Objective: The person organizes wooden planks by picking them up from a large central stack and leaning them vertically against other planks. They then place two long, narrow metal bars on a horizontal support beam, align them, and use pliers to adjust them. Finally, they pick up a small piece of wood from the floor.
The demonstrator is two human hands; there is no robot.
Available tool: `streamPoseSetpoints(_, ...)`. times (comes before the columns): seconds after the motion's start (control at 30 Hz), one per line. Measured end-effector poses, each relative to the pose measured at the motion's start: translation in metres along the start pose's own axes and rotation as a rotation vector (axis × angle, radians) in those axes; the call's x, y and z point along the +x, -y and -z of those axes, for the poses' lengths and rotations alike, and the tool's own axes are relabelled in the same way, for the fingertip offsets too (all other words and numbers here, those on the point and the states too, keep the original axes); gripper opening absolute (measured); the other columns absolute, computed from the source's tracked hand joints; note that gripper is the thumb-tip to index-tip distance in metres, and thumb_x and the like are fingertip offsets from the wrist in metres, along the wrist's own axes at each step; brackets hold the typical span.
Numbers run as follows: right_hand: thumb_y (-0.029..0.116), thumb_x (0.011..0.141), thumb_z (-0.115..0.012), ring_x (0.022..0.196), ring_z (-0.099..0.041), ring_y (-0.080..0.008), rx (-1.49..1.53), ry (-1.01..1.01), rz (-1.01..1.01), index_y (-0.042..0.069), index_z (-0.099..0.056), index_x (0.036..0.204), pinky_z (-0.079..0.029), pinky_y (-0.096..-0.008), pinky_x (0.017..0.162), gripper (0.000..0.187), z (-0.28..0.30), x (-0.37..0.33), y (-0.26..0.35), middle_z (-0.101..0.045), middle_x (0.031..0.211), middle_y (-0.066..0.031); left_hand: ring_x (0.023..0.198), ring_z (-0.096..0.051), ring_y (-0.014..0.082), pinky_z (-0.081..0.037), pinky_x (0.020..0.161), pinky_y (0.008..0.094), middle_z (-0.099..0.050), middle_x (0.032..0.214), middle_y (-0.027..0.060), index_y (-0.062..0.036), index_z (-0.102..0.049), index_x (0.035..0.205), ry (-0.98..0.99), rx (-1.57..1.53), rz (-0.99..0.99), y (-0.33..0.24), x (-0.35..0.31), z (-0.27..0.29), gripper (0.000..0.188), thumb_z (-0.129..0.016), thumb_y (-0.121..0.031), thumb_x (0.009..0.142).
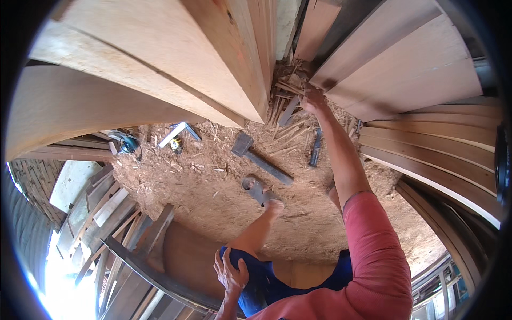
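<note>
My right hand (313, 100) reaches far forward to the wood scraps by the foot of the boards. Its fingers look closed, but what they grip, if anything, is too small and shadowed to make out. A flat grey strip (288, 111) lies beside it among the offcuts. My left hand (231, 273) rests on my thigh with its fingers apart, holding nothing. A mallet (262, 158) with a dark block head lies on the ground ahead of my sandalled foot (258, 191). To its right is a dark, narrow chisel-like tool (316, 148), close to my right forearm.
Large pale beams (213, 64) rise ahead, with wide boards (400, 64) at far right and stacked planks (432, 144) below them. At left lie a tape measure (176, 144), a try square (184, 131) and a teal power tool (128, 144). Shavings cover the dirt floor (213, 208).
</note>
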State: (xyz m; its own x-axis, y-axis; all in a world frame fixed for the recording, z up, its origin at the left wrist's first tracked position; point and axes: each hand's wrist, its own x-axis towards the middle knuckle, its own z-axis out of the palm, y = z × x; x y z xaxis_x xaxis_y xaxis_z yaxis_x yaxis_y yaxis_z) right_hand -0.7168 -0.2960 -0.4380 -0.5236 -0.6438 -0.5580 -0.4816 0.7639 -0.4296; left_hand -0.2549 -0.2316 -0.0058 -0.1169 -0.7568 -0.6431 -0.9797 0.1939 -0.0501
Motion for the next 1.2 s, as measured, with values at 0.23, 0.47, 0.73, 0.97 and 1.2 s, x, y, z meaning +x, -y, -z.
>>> streamPoseSetpoints(0.23,0.023,0.091,-0.061,0.124,-0.052,-0.0376,-0.247,-0.148,0.051,0.018,-0.041,0.147,-0.042,-0.0546,0.105,0.06,-0.048,-0.025,0.024,-0.054,0.139,-0.0147,0.122,-0.046,0.0506,-0.034,0.105,0.0566,-0.043,0.138,0.0338,-0.0052,-0.051,0.134,-0.054,0.029,-0.049,0.002,0.009,-0.002,0.058,-0.062,-0.027,0.082)
streamPoseSetpoints(0.47,0.019,0.079,-0.065,0.085,-0.066,-0.0277,-0.27,-0.31,0.16,0.006,-0.069,0.099,-0.056,-0.0362,0.075,0.025,-0.075,0.031,-0.053,-0.068,0.097,-0.0135,0.121,-0.045,0.052,-0.034,0.104,0.0569,-0.042,0.138,0.0351,-0.0044,-0.051,0.134,-0.051,0.051,-0.097,-0.008,0.027,0.009,0.059,-0.062,-0.029,0.081)
streamPoseSetpoints(0.73,0.028,0.084,-0.068,0.094,-0.069,-0.036,0.212,-0.281,-0.249,0.008,-0.072,0.103,-0.054,-0.0449,0.083,0.027,-0.058,0.032,0.003,-0.072,0.102,-0.0169,0.119,-0.046,0.0528,-0.036,0.102,0.0578,-0.042,0.138,0.0354,-0.0057,-0.052,0.133,-0.068,0.048,-0.074,-0.023,0.028,0.009,0.058,-0.062,-0.03,0.081)
streamPoseSetpoints(0.97,0.022,0.089,-0.062,0.101,-0.067,-0.0367,0.555,-0.488,-0.293,0.01,-0.068,0.114,-0.052,-0.0418,0.085,0.029,0.019,-0.027,0.023,-0.07,0.104,-0.0207,0.115,-0.048,0.0528,-0.04,0.1,0.0576,-0.044,0.138,0.0328,-0.0088,-0.054,0.131,0.036,0.013,-0.109,-0.037,0.013,0.02,0.054,-0.063,-0.031,0.082)
streamPoseSetpoints(1.2,0.025,0.091,-0.059,0.083,-0.066,-0.0372,0.925,-0.6,-0.261,0.001,-0.063,0.099,-0.051,-0.0422,0.077,0.026,0.063,-0.132,-0.028,-0.068,0.087,-0.0228,0.113,-0.053,0.0475,-0.044,0.099,0.0543,-0.056,0.129,0.0249,-0.0086,-0.063,0.121,0.144,-0.022,-0.174,-0.03,0.011,0.013,0.045,-0.061,-0.035,0.085)
